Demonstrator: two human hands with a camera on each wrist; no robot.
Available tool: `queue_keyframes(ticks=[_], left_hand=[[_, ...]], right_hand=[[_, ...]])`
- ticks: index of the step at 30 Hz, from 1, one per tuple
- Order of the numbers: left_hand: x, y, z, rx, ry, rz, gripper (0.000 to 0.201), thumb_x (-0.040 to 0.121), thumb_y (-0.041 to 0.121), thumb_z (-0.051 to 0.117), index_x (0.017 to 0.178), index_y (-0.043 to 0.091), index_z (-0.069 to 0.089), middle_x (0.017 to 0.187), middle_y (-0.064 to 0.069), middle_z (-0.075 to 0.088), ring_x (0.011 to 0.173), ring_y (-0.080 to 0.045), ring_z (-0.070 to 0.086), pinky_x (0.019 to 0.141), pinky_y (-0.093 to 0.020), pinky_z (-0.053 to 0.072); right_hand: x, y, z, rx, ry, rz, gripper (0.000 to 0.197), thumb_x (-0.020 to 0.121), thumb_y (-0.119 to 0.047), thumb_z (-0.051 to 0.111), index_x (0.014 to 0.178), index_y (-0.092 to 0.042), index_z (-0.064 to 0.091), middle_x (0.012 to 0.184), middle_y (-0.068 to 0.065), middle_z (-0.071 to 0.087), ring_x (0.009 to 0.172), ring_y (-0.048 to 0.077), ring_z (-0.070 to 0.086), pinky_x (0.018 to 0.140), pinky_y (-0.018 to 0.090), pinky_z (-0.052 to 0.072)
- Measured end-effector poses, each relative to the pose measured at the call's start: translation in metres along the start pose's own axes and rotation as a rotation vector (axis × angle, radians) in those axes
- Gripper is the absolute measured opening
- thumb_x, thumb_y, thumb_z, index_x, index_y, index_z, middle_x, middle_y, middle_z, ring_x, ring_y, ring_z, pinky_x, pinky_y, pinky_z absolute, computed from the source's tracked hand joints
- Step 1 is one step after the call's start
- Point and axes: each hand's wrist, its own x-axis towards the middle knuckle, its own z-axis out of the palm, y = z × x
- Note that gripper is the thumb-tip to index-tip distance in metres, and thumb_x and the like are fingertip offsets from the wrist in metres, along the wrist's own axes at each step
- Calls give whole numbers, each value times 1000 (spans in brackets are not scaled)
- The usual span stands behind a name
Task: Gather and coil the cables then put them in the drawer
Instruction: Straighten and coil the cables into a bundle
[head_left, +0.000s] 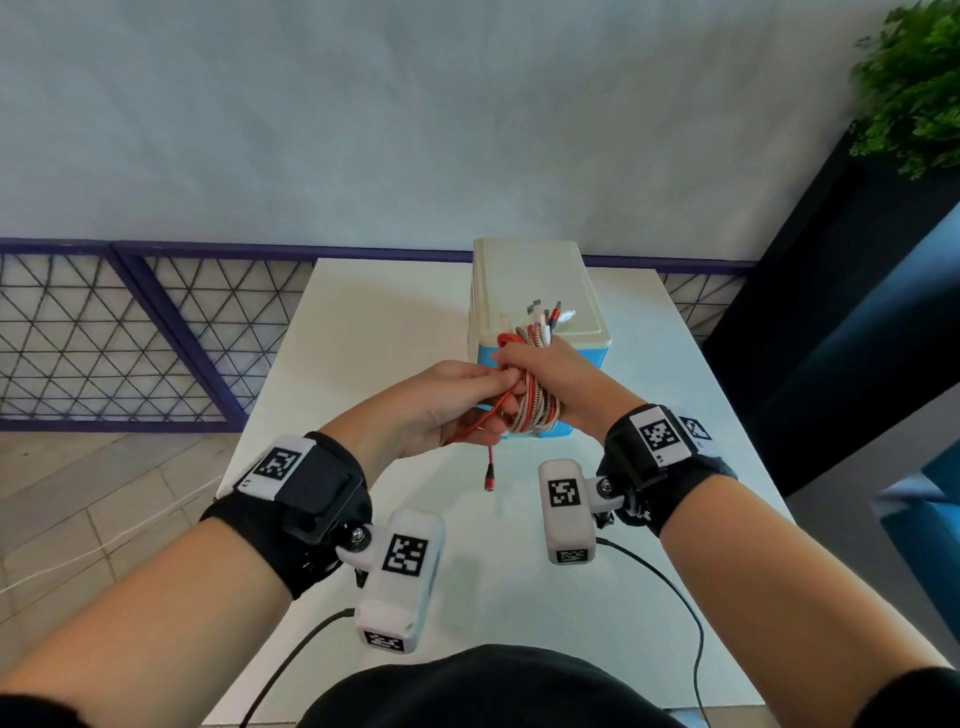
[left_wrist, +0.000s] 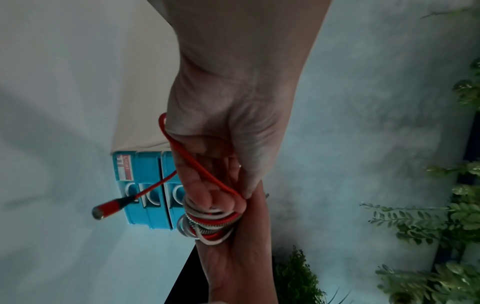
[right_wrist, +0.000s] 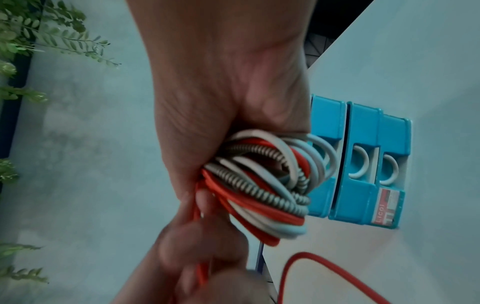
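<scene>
Blue drawers (right_wrist: 363, 160), 3 of them, all closed, sit in a cream-topped box (head_left: 537, 291) on the white table (head_left: 374, 322) behind the hands. The right hand (head_left: 545, 369) grips the cable bundle (head_left: 535, 400), its plugs pointing away; the left hand (head_left: 447, 400) pinches the red cable (left_wrist: 205, 170), whose plug (head_left: 489, 475) hangs down.

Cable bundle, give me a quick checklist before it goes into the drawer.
1. Bundle held: ok, right hand grips the cable bundle.
2. Loose end wrapped in: not ok, the red cable hangs from the left hand, its plug dangling.
3. Drawer open: not ok, all blue drawers of the drawer unit look closed.
4. Free hand for the drawer: not ok, both hold cable.
5. Stray cables on the table: ok, none seen.
</scene>
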Motion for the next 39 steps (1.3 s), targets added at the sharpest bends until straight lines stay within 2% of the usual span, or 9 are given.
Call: queue_keyframes(ticks=[4,10,16,21,26,29,33,37,39], left_hand=[[-4,-6,-7,-17,-184,-119,32,97,41,43,74,20,51,55,7,36,44,-9,29,44,-18,34],[-9,-26,-30,196,-388,-266,33,100,35,35,81,16,53,64,3,35,53,-10,36,61,-21,34],[0,-35,-44,717,65,-7,15,91,28,59,87,18,69,72,4,59,67,-11,50,64,-21,38],[10,-24,-45,758,338,193,11,84,26,67,74,29,67,74,9,63,72,-12,56,73,-30,48],[14,-13,-39,745,385,330,7,85,25,67,80,21,70,76,6,64,65,-7,53,63,-24,43],[16,-13,-37,683,388,378,8,85,24,67,83,17,72,80,-1,68,65,-6,54,65,-24,43],[21,-11,-33,672,405,402,7,86,21,65,83,17,69,74,7,64,68,-4,56,63,-19,42],[20,-11,-32,518,403,240,25,92,32,55,87,10,66,67,4,58,60,-12,52,55,-22,45],[17,-12,-36,311,366,83,36,95,40,47,83,10,62,63,2,51,55,-14,47,56,-25,45]], right_hand=[[5,-2,-5,107,133,-48,9,85,-13,62,78,-8,59,65,7,64,59,19,66,65,34,58],[2,-15,-19,324,108,-95,8,90,-12,61,93,-9,54,74,6,63,70,22,66,80,48,56],[-1,-14,-19,213,-35,2,13,90,-18,64,94,-7,59,80,10,68,79,26,68,86,48,56],[-4,-15,-9,84,-125,24,11,90,-17,62,89,-7,60,80,11,68,67,21,69,65,32,60],[-1,-12,-3,-71,-137,33,16,88,-19,65,96,-6,63,84,12,70,70,19,69,68,29,60],[2,-12,0,-168,-87,-4,11,85,-20,68,86,-10,65,74,6,69,66,15,68,70,29,57],[2,-6,2,-126,-206,38,19,84,-21,69,95,-6,67,86,13,71,76,21,68,74,33,58],[2,1,0,-83,-137,34,8,87,-18,66,87,-10,64,69,3,67,60,13,67,58,24,55],[5,4,-2,-86,-59,31,11,85,-20,67,86,-10,63,67,3,66,59,14,65,60,26,57]])
